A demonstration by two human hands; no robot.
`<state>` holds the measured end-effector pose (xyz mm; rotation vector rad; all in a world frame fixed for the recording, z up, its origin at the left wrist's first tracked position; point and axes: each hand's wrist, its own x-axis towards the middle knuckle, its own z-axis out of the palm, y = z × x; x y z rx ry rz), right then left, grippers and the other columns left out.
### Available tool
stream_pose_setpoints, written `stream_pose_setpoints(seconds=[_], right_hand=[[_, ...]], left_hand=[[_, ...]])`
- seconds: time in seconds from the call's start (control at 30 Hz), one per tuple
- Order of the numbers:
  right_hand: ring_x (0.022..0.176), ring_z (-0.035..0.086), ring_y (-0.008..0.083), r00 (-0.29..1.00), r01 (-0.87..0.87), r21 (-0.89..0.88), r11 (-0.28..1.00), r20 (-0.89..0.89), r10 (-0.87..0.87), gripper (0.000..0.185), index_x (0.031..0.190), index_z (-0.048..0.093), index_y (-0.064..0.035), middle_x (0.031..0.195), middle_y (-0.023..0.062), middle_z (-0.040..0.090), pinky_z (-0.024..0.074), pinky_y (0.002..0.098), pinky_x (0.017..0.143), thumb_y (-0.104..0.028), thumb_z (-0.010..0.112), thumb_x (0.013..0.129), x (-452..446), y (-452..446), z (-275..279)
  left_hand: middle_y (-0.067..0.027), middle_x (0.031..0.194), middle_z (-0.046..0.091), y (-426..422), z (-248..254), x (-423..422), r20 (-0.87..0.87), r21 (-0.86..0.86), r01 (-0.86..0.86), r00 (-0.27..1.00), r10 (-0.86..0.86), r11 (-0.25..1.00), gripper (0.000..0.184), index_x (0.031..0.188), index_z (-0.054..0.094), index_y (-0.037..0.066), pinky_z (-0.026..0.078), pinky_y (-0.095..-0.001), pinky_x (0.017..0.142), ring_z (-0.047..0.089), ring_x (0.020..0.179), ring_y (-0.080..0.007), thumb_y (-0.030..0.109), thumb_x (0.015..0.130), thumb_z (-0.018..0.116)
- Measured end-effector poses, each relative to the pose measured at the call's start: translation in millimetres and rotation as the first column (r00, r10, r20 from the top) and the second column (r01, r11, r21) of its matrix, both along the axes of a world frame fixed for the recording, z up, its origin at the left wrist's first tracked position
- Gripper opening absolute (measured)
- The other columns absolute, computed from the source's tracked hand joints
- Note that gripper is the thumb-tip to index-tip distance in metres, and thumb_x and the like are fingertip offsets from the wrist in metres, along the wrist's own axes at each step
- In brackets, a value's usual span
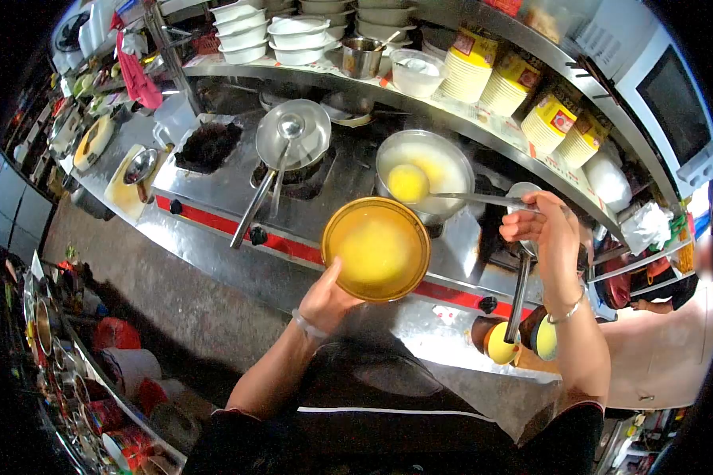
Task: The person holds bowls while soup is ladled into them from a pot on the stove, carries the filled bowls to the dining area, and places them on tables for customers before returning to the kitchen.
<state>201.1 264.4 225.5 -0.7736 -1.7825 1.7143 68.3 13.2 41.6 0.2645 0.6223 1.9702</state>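
Note:
My left hand [330, 302] grips the rim and side of a round brown bowl [376, 250] that holds yellow food. Behind the bowl, a metal pot [425, 150] with pale, steaming liquid sits on the stove. My right hand [543, 224] is closed around the handle of a ladle [483, 199]. The ladle's round head, full of something yellow [408, 184], is over the pot, just beyond the bowl's far rim.
A pan [293, 134] with a ladle in it rests on the left burner. Another long-handled pan [518, 297] is by my right hand. Two bowls [501, 343] stand at the counter's front edge. White dishes [242, 36] and stacked paper bowls [467, 67] line the shelf.

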Motion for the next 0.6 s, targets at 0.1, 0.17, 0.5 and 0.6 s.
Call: stream_pose_setpoints(seconds=[0.1, 0.17, 0.5, 0.6], right_hand=[[0.062, 0.065, 0.0268, 1.0, -0.019, 0.021, 1.0, -0.002, 0.019, 0.025, 0.097, 0.052, 0.0003, 0.075, 0.0203, 0.063, 0.0531, 0.033, 0.06, -0.022, 0.041, 0.092, 16.4, -15.4, -2.7], [0.064, 0.066, 0.0264, 0.995, -0.1, 0.08, 0.992, -0.006, 0.101, 0.028, 0.098, 0.052, 0.0003, 0.076, 0.0203, 0.064, 0.0537, 0.0338, 0.062, -0.023, 0.038, 0.095, 30.5, -21.0, -15.0], [0.067, 0.065, 0.0309, 0.923, -0.373, 0.877, 0.303, 0.317, 0.22, 0.014, 0.097, 0.057, -0.0012, 0.08, 0.0155, 0.065, 0.052, 0.0363, 0.059, -0.001, 0.056, 0.083, 41.8, 2.8, -40.1], [0.063, 0.062, 0.0323, 0.912, -0.41, 0.889, 0.204, 0.394, 0.117, 0.014, 0.098, 0.055, -0.0016, 0.079, 0.0186, 0.063, 0.0491, 0.0397, 0.055, -0.004, 0.057, 0.084, 23.9, 22.2, -45.1]], left_hand=[[-0.0145, 0.138, 0.038, -0.4, 6.7, 2.1, 0.077, 0.006, 0.011, 0.997, -0.011, 1.0, 0.05, 0.139, 0.025, 0.004, 0.033, -0.047, 0.104, 0.039, 0.127, -0.0269, 0.035, 0.099, 0.028], [-0.0132, 0.138, 0.038, 1.3, -3.2, 1.0, 0.115, 0.006, 0.007, 0.993, -0.007, 1.0, 0.05, 0.139, 0.025, 0.006, 0.033, -0.0469, 0.104, 0.039, 0.127, -0.0262, 0.036, 0.099, 0.029], [-0.0123, 0.135, 0.042, -1.3, -1.5, 2.2, 0.034, -0.018, 0.013, 0.999, -0.012, 1.0, 0.051, 0.138, 0.028, 0.005, 0.038, -0.0422, 0.099, 0.045, 0.121, -0.0248, 0.038, 0.099, 0.027], [-0.0131, 0.134, 0.043, -3.4, 1.8, 2.1, 0.019, -0.052, 0.018, 1.0, -0.017, 0.998, 0.051, 0.138, 0.029, 0.004, 0.039, -0.0408, 0.098, 0.046, 0.12, -0.0249, 0.038, 0.099, 0.027]])
